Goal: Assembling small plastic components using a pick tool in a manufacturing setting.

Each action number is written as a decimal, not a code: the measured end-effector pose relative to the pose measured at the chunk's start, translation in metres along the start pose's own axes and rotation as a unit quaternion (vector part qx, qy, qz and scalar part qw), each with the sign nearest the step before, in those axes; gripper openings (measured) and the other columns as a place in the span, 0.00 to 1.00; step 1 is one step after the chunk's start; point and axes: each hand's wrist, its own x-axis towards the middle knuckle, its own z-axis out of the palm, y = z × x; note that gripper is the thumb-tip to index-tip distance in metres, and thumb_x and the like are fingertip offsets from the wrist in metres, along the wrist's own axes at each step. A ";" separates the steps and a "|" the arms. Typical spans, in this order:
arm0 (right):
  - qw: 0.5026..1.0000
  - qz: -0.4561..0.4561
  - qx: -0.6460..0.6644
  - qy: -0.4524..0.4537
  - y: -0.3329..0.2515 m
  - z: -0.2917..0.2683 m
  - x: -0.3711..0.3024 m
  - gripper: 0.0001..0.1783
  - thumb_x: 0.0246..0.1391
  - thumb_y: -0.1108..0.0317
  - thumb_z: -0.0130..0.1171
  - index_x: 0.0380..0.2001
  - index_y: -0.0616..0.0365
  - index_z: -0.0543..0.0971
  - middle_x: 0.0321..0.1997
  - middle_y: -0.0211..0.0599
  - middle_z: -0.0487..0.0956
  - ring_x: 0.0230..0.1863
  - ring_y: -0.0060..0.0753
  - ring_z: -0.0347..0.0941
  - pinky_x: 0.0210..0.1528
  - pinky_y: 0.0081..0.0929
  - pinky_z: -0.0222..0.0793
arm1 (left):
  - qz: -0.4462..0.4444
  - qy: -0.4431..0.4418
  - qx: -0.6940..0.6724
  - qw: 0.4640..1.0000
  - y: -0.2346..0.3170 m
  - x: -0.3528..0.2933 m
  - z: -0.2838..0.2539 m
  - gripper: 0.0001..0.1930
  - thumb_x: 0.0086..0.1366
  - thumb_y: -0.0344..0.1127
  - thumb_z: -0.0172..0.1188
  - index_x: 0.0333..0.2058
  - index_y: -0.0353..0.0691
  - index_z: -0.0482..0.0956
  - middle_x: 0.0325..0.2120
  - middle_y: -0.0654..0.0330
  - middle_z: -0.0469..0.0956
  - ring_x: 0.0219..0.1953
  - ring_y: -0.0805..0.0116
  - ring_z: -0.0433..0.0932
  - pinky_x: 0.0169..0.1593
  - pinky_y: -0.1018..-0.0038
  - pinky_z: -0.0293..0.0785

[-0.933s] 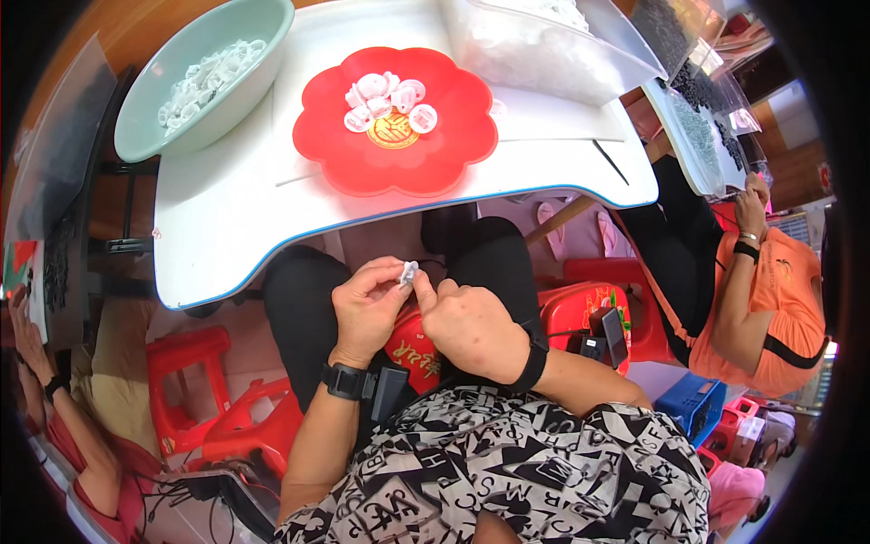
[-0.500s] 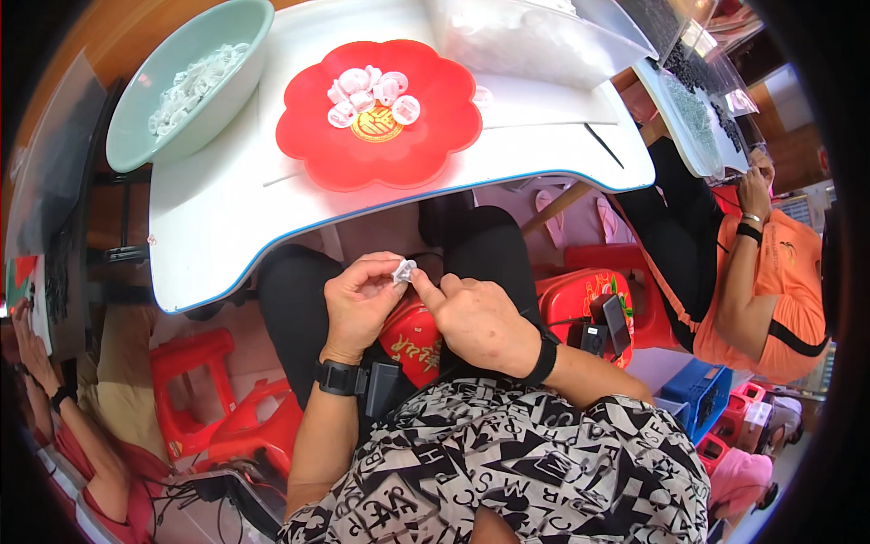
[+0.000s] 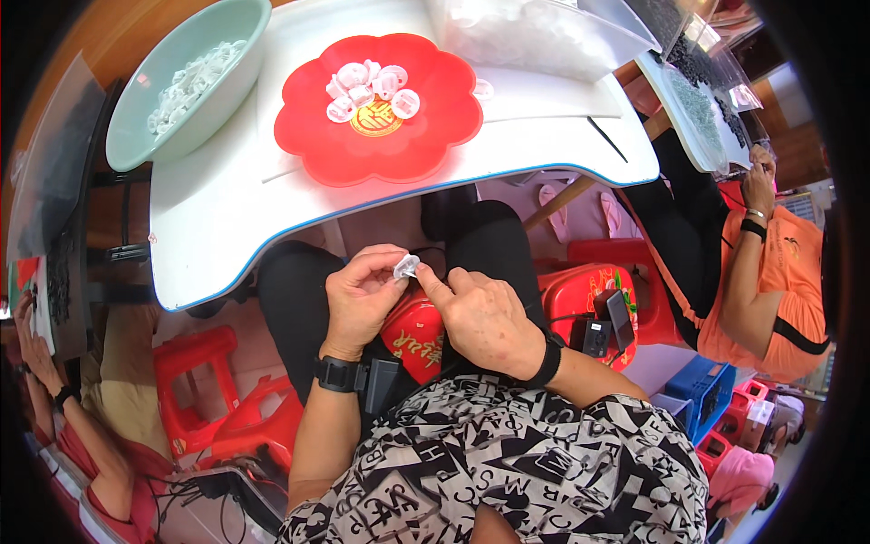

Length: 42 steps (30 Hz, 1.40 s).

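Above my lap, my left hand (image 3: 358, 295) pinches a small white round plastic part (image 3: 406, 266) between thumb and fingers. The part has a disc-like face, now turned up, and its finer shape is too small to make out. My right hand (image 3: 485, 319) meets it from the other side, with the index fingertip against the part and the other fingers curled. The right thumb is hidden. On the table ahead, a red flower-shaped plate (image 3: 417, 150) carries several similar white round pieces (image 3: 361, 83) heaped near its gold centre.
A pale green bowl (image 3: 213, 113) of small white parts stands at the table's left. A clear bin (image 3: 544, 41) of whitish pieces is at the back right. A thin black stick (image 3: 607, 139) lies on the white table (image 3: 227, 213). Red stools (image 3: 195, 376) and seated people flank me.
The white part has turned in my fingers, so its round face shows more. My right index finger has shifted slightly against it. The view has tilted a little.
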 end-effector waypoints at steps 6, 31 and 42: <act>1.000 -0.001 -0.019 -0.003 -0.003 0.001 0.002 0.29 0.40 0.73 0.54 0.50 0.70 0.69 0.24 0.42 0.72 0.23 0.37 0.74 0.21 0.28 0.70 | -0.008 0.004 0.009 1.000 0.000 0.000 0.000 0.13 0.52 0.13 0.56 0.38 0.28 0.77 0.40 0.54 0.74 0.41 0.70 0.75 0.46 0.77 0.73; 0.997 -0.015 -0.055 -0.056 -0.010 -0.007 0.015 0.25 0.40 0.73 0.54 0.45 0.75 0.70 0.24 0.45 0.75 0.23 0.37 0.76 0.21 0.26 0.71 | -0.024 0.024 0.084 0.996 -0.002 -0.002 -0.001 0.12 0.51 0.15 0.57 0.37 0.29 0.78 0.40 0.55 0.75 0.39 0.70 0.76 0.42 0.78 0.74; 0.984 0.010 0.160 0.072 0.007 -0.014 -0.005 0.20 0.44 0.76 0.53 0.45 0.69 0.72 0.23 0.47 0.73 0.23 0.47 0.73 0.25 0.36 0.71 | 0.006 0.072 -0.073 0.995 0.020 -0.003 0.001 0.16 0.53 0.17 0.60 0.41 0.29 0.70 0.42 0.46 0.75 0.44 0.64 0.76 0.50 0.72 0.72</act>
